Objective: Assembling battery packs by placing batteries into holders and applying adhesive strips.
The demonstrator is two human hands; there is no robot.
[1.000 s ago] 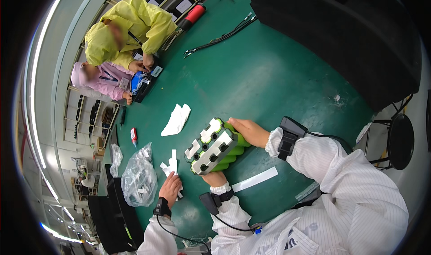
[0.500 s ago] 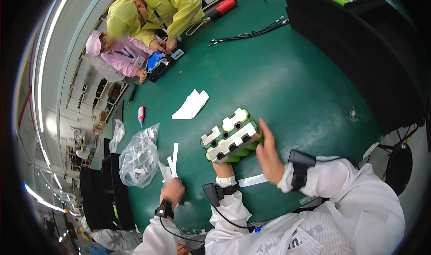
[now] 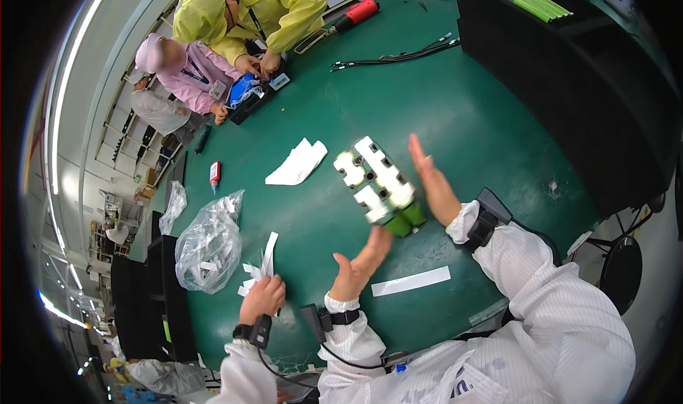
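Note:
A battery pack (image 3: 384,180) of green cylindrical cells, with dark holders and shiny pale metal strips across its top, sits tilted and slightly blurred between my hands. My left hand (image 3: 361,263) has its fingers stretched and its thumb apart; the fingertips are at the pack's near end, and I cannot tell whether they touch it. To the right of the pack, my right hand (image 3: 435,183) is open, fingers straight up, apart from it. A flat white strip (image 3: 411,281) lies on the green table just below the pack.
At left, another person's hand (image 3: 263,297) is on white strips (image 3: 268,254) beside a clear plastic bag (image 3: 210,244). A white cloth (image 3: 297,162), a red bottle (image 3: 215,176) and black cables (image 3: 398,54) lie farther off. Two people work over a black box (image 3: 260,98); a black rack (image 3: 555,84) stands right.
The pack has turned and shifted away from me. My left hand has come out from beneath it, and my right hand has moved up and slightly right. The other person's hand stays by the strips.

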